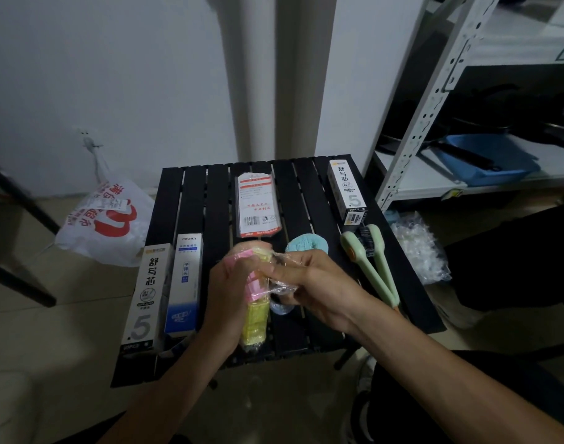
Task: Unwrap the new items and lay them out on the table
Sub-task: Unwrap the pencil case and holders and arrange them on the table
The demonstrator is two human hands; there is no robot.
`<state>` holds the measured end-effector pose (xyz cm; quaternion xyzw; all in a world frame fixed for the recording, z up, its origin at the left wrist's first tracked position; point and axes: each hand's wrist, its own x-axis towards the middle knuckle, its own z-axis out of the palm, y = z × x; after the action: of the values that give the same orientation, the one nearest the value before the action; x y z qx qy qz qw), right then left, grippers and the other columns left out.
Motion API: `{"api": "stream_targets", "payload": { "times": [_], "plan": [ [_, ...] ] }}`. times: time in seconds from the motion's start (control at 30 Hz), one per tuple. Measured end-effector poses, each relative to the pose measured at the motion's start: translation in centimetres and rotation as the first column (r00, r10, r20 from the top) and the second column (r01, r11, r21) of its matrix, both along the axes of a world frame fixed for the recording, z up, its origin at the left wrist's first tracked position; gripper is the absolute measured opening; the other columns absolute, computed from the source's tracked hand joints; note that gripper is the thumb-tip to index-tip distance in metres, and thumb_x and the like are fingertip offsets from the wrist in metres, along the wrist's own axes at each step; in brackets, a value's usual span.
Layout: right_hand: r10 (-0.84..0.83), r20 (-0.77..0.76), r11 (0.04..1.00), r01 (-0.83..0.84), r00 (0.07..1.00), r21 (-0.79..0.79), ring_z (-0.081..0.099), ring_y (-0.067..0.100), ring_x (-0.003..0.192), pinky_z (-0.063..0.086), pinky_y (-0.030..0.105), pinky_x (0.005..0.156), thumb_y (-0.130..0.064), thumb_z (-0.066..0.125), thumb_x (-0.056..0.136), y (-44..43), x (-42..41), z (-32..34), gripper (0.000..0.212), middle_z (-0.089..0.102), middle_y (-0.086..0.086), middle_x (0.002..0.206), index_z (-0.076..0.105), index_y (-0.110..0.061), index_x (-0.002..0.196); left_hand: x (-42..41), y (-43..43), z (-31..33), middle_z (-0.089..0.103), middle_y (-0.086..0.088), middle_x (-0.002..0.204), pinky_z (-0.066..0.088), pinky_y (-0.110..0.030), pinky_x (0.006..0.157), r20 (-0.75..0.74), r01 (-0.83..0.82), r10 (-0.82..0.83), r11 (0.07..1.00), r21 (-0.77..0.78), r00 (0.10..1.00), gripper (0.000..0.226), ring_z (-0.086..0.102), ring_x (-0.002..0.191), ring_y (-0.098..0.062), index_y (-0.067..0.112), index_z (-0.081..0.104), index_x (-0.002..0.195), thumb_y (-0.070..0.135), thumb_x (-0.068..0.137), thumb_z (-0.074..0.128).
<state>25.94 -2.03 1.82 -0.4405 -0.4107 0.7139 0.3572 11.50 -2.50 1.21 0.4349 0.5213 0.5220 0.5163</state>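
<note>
Sponges (256, 325) (film-wrapped) between boxes (146, 290) and brushes (381, 267)

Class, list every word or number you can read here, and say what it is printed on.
"舒写芯", ".5": left grey box.
"舒写芯", ".5", "20PCS": far grey box.
"deli", "子弹头": blue-white box.
Print too blurred: flat packet, shopping bag.
No text visible: wrapped sponge pack.

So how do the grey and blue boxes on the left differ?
The grey box shows a big .5 at its near end; the blue box fades to blue there. The grey box extends nearer to us than the blue box. Both lie flat, side by side.
</note>
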Motion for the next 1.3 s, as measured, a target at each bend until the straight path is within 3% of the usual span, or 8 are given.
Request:
{"api": "stream_targets", "payload": {
  "times": [0.07,0.2,0.3,0.63,0.73,1.1,1.2,1.3],
  "plan": [
    [0.024,-0.083,0.998,-0.028,0.996,-0.054,0.042,0.013,0.061,0.033,0.029,0.063,-0.006,0.074,0.094,0.0,0.1,0.2,0.007,0.065,0.001,0.076,0.074,0.0,0.092,0.1,-0.1,0.1,0.062,0.007,0.054,0.044,-0.018,0.047,-0.027,-0.032,0.032,0.999,0.014,0.999,0.02,0.057,0.051,-0.006,0.014,0.061,0.071,0.027,0.086,0.058],
    [0.067,0.031,0.992,-0.064,0.997,-0.11,0.054,0.009,0.058,0.046,0.033,0.081,0.006,0.066,0.092,0.1,0.1,0.4,0.018,0.064,0.0,0.07,0.068,-0.011,0.085,0.3,-0.3,0.4,0.063,0.014,0.052,0.043,-0.011,0.045,-0.075,-0.038,0.043,0.996,0.076,0.996,0.01,0.056,0.047,0.004,0.017,0.06,0.075,0.021,0.083,0.056],
    [0.155,0.162,0.98,-0.131,0.975,-0.148,0.072,0.016,0.074,0.055,0.023,0.065,-0.008,0.063,0.098,-0.3,-0.2,0.4,0.004,0.068,0.006,0.082,0.064,-0.012,0.096,-0.1,-0.2,0.2,0.068,0.008,0.062,0.048,-0.015,0.05,-0.126,-0.013,0.028,0.993,0.119,0.992,0.016,0.062,0.057,0.0,0.018,0.066,0.086,0.024,0.078,0.053],
    [0.231,0.212,0.954,-0.264,0.95,0.142,0.073,0.036,0.098,0.064,0.033,0.085,0.018,0.036,0.1,-0.6,0.8,0.8,0.035,0.061,0.033,0.113,0.051,0.002,0.127,-0.3,0.3,0.1,0.062,0.002,0.056,0.048,-0.029,0.051,-0.092,-0.042,0.049,0.997,0.071,0.995,0.016,0.058,0.053,-0.013,0.023,0.066,0.069,0.028,0.079,0.055],
    [0.302,0.188,0.931,-0.332,0.935,0.154,0.074,0.032,0.098,0.062,0.038,0.092,0.019,0.035,0.1,-0.3,1.5,1.7,0.043,0.061,0.018,0.107,0.058,-0.01,0.122,-0.5,0.7,0.1,0.061,0.003,0.054,0.048,-0.027,0.051,0.083,0.012,-0.007,0.998,-0.061,0.997,0.02,0.057,0.051,-0.014,0.023,0.068,0.062,0.03,0.078,0.058],
    [-0.018,0.038,0.998,0.02,0.999,-0.067,0.066,0.016,0.074,0.05,0.032,0.073,-0.028,0.057,0.097,0.8,1.5,1.9,0.02,0.067,0.004,0.082,0.066,-0.013,0.087,-0.5,1.0,-0.6,0.063,0.004,0.059,0.048,-0.02,0.048,0.088,0.077,-0.066,0.989,-0.125,0.994,0.014,0.061,0.053,-0.008,0.012,0.064,0.075,0.019,0.087,0.063],
    [0.004,0.308,0.993,-0.042,0.951,0.115,0.06,0.012,0.074,0.049,0.031,0.071,-0.05,0.072,0.092,0.7,1.6,1.4,0.035,0.065,-0.002,0.082,0.058,-0.018,0.087,-0.5,0.8,-0.5,0.069,0.005,0.063,0.052,-0.023,0.055,0.071,0.122,-0.112,0.98,-0.157,0.991,0.017,0.066,0.057,-0.007,0.012,0.067,0.083,0.017,0.096,0.056],
    [-0.01,0.487,0.926,-0.176,0.873,0.335,0.056,0.01,0.074,0.045,0.03,0.074,-0.042,0.079,0.09,0.7,1.6,0.8,0.042,0.06,-0.002,0.077,0.056,-0.009,0.082,-0.3,0.4,-0.2,0.073,0.011,0.064,0.046,-0.029,0.066,-0.003,0.145,-0.149,0.97,-0.197,0.989,0.028,0.069,0.063,-0.003,0.013,0.067,0.084,0.033,0.098,0.054]
  ]
}}
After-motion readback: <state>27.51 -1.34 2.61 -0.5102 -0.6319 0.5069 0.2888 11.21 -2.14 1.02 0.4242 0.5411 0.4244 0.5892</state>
